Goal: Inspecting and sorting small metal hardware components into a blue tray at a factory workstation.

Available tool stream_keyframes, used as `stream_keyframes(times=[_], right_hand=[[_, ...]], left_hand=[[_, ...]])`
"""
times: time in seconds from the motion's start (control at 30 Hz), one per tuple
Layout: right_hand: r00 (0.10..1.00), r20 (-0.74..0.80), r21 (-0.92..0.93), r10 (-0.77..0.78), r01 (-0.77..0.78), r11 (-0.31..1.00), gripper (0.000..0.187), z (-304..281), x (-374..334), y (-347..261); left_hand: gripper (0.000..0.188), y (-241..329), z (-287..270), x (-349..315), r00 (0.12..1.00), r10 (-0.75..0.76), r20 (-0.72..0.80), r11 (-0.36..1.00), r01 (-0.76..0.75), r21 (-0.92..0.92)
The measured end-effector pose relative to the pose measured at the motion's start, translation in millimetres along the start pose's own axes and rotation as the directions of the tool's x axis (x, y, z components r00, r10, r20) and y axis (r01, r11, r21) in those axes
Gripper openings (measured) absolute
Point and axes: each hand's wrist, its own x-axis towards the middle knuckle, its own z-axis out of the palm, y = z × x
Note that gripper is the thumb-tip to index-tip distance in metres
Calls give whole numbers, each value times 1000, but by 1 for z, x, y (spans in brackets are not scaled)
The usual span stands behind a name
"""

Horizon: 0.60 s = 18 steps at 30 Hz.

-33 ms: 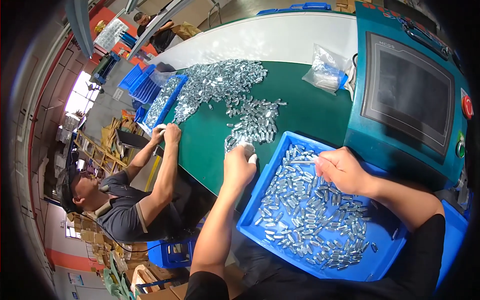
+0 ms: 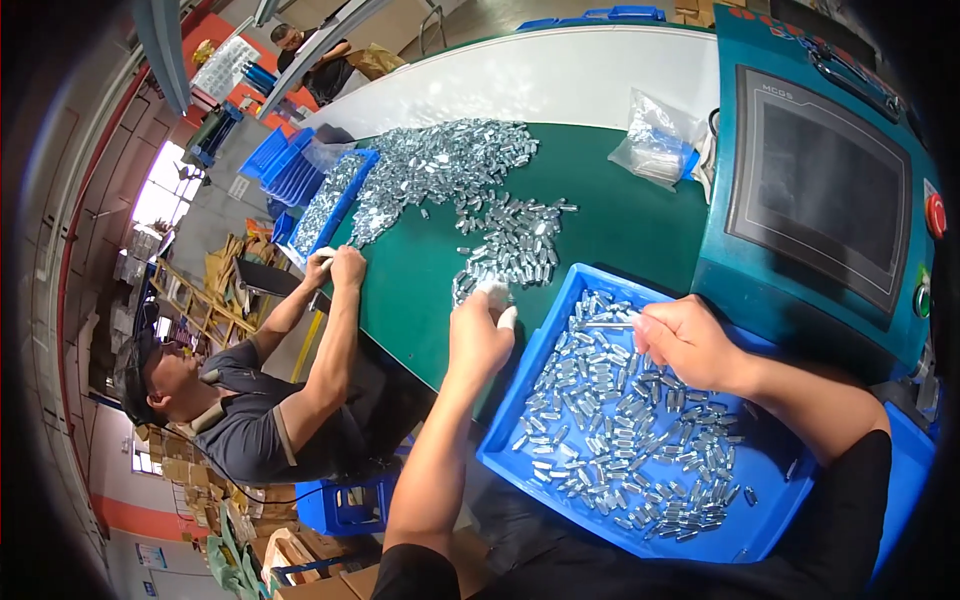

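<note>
My left hand (image 2: 481,335) rests at the near end of a heap of small silvery metal fittings (image 2: 515,235) on the green tabletop (image 2: 420,285). White covers show on its fingertips; thumb and fingers are apart, and whatever lies beneath the fingertips is hidden. Over the far right part of a blue tray (image 2: 500,440), my right hand (image 2: 688,342) is closed in a pinch. From it a slim metal rod (image 2: 605,324) points left, its other end hidden by the fingers. Many loose fittings (image 2: 620,440) of the same kind lie scattered in the tray.
A larger heap of fittings (image 2: 440,165) spreads farther back, beside a filled blue bin (image 2: 335,205). At left a co-worker (image 2: 240,410) handles something at the table edge. A teal machine with a screen (image 2: 820,190) stands at right, near a clear plastic bag (image 2: 655,140).
The whole view has shifted very slightly, with the scene a few pixels to the right. Both hands keep their places and the rod stays in my right hand.
</note>
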Motion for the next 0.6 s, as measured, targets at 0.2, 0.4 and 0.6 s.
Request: stream_keyframes(times=[0.2, 0.4, 0.6], right_hand=[[1000, -3, -3, -29, 29, 1000, 39, -2, -3, -5], [997, 29, -133, -70, 74, 988, 36, -3, 1, -5], [997, 17, -158, -79, 81, 984, 36, -5, 1, -2]], left_hand=[[16, 65, 8, -48, 975, -75, 210, 448, 222, -866], [13, 58, 20, -58, 949, -4, 317, 291, 304, -907], [14, 61, 23, -59, 953, -28, 300, 296, 295, -909]])
